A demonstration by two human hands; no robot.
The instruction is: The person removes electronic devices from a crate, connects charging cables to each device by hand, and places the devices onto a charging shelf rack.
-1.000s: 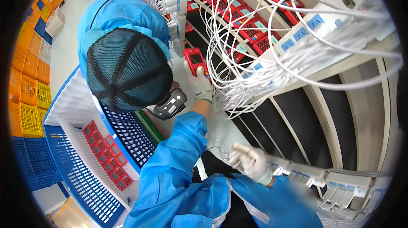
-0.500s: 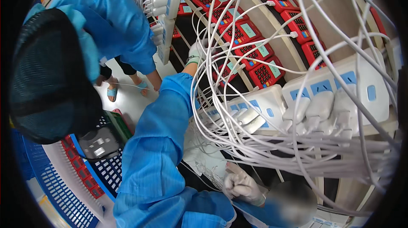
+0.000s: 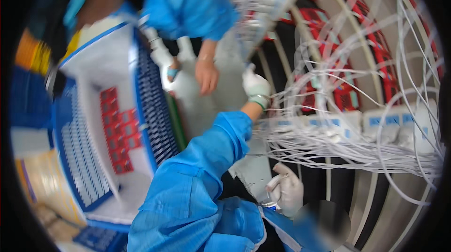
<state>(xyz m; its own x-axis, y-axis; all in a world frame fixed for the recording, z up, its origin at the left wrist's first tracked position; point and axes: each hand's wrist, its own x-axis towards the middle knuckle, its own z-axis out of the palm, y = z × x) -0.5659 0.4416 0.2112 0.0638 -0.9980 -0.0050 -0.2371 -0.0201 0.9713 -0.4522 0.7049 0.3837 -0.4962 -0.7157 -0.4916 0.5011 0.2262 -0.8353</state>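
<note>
My left hand [image 3: 256, 86], in a white glove with a pale green band at the wrist, reaches forward at the left end of the white cables. It is smeared by motion; one finger sticks up, and nothing clear shows in its grip. Several white cables [image 3: 300, 151] run close beside that wrist. Lower down, my right hand [image 3: 287, 193] is gloved too, with bare fingertips. Its fingers are half bent and apart, with nothing seen between them. Red keypad card terminals [image 3: 345, 97] stand in rows on the rack beyond the cables, blurred.
A blue-rimmed crate [image 3: 144, 125] with red terminals [image 3: 120, 134] inside stands at the left. Ahead, a co-worker in a blue smock [image 3: 188, 5] has a bare hand [image 3: 206, 74] hanging down. White power strips with plugs [image 3: 345, 123] line the rack's near edge.
The view has swung left, bringing the crate further into sight. My left hand has come away from among the cables and terminals. My right hand stays low, its fingers slightly more apart.
</note>
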